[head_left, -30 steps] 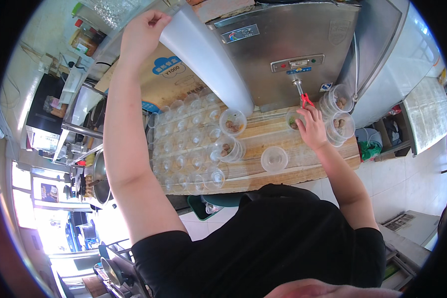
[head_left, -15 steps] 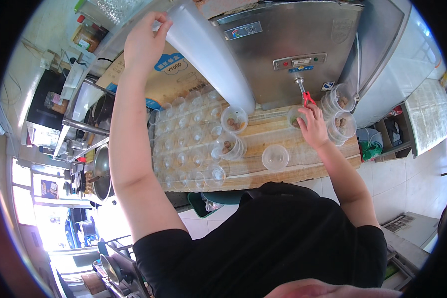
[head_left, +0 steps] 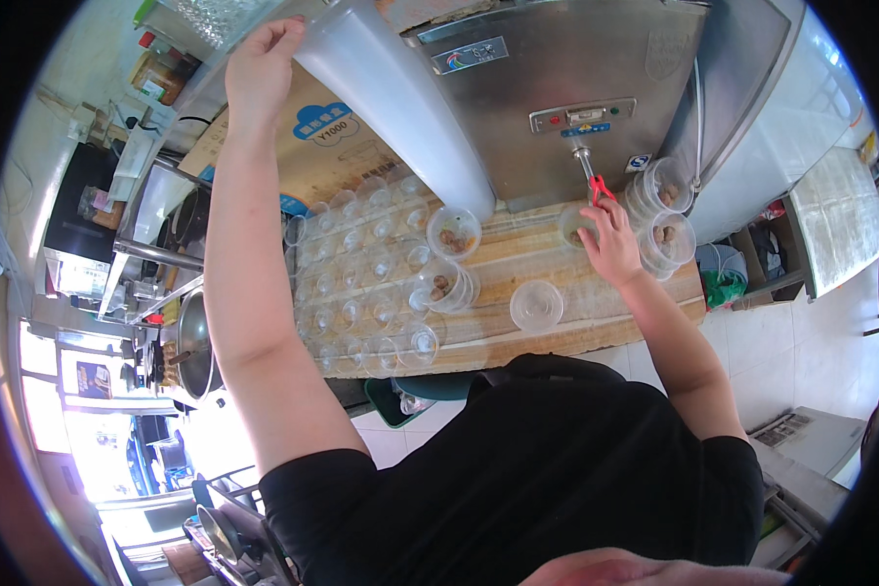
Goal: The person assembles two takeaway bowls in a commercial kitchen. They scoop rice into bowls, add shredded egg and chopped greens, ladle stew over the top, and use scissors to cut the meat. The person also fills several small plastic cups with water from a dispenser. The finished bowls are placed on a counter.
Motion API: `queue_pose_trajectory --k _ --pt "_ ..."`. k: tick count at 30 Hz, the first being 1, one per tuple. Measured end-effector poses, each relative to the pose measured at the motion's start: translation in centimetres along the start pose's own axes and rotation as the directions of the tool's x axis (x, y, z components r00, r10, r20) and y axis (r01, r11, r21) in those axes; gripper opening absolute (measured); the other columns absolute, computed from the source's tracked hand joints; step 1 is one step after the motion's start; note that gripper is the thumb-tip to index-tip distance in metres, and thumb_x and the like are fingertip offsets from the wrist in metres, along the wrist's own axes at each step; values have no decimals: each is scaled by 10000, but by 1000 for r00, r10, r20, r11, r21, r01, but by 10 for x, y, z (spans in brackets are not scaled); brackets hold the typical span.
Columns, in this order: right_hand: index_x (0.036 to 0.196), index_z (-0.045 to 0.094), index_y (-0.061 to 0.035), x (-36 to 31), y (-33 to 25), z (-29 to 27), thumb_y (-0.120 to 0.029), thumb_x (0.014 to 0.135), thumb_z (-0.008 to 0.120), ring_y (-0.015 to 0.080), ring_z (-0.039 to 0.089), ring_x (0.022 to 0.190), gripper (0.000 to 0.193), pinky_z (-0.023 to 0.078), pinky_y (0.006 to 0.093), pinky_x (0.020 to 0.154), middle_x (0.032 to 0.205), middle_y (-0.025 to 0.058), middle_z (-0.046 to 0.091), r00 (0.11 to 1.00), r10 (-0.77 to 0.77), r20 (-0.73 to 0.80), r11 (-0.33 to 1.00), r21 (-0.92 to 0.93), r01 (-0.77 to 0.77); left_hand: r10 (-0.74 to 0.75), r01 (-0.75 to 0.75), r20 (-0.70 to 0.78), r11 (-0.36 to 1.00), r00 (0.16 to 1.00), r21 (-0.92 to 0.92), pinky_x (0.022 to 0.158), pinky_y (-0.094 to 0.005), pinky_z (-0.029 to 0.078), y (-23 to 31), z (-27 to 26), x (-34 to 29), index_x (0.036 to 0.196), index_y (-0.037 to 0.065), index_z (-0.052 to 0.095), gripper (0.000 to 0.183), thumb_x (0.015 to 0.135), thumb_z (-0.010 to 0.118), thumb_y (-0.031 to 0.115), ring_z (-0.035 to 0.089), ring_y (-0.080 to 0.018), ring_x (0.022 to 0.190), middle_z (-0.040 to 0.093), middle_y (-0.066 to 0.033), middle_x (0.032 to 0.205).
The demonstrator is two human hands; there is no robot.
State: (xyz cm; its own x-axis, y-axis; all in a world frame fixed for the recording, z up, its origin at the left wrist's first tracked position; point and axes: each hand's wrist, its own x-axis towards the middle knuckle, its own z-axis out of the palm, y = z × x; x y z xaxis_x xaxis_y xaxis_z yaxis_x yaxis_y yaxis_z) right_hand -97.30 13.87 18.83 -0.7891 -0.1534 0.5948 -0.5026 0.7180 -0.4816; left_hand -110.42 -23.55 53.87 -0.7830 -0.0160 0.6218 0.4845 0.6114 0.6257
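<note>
My left hand is raised at the upper left, beside the top end of a long translucent white stack of nested plastic bowls. Its fingertips are pressed together; what they hold, if anything, does not show. On the right, my right hand has its fingers curled at the lower end of the red tap handle on a steel water dispenser. Under the tap and partly hidden by that hand stands a clear plastic bowl. An empty-looking clear bowl sits nearer me on the wooden board.
Rows of clear bowls cover the board's left side. Bowls with brown lumps stand mid-board and in stacks at the right. Behind the rows leans a cardboard box. A wok is at the far left.
My left hand has shifted left and slightly up, away from the top of the bowl stack. My right hand stays at the tap with a slight shift. The view has moved a little.
</note>
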Motion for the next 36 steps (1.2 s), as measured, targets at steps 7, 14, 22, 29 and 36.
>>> queue_pose_trajectory --k 7,14,22,29,36 --pt "1154 583 -125 5 -7 -2 -104 817 693 356 547 1041 355 484 439 872 1187 131 531 1000 5 -26 1000 0 -5 292 -260 -118 938 949 230 885 -251 463 9 1 -25 1001 31 695 194 899 671 194 631 -145 980 700 -66 1132" --pt "1194 627 -152 10 8 -23 -67 862 636 261 610 938 343 528 369 798 1174 18 639 1000 -20 -22 1000 -24 19 277 -199 -359 950 891 240 815 -265 514 42 -7 -137 1090 -22 645 179 953 610 87 642 -165 927 665 -99 1073" --pt "1144 663 -132 14 9 -22 -86 855 660 251 634 912 294 533 350 774 1133 16 657 997 -38 -71 999 -10 37 -74 -4 -244 952 967 -306 953 -391 524 -7 83 -291 1189 7 493 287 919 581 -37 614 -257 1059 559 -145 1198" --pt "1137 659 -113 11 7 -15 -79 866 656 280 642 974 273 537 366 786 1111 60 652 995 28 -100 998 63 -22 -611 600 249 477 752 -642 925 -337 510 -35 159 -387 1212 63 562 395 861 644 -100 564 -209 1156 476 -159 1362" --pt "1130 660 -116 10 7 -13 -77 870 654 281 642 965 263 538 367 778 1096 57 659 992 14 -122 999 39 -9 -655 745 507 132 561 -654 938 -334 459 -71 174 -421 1058 64 660 138 924 642 33 543 -187 1173 590 -113 1254"
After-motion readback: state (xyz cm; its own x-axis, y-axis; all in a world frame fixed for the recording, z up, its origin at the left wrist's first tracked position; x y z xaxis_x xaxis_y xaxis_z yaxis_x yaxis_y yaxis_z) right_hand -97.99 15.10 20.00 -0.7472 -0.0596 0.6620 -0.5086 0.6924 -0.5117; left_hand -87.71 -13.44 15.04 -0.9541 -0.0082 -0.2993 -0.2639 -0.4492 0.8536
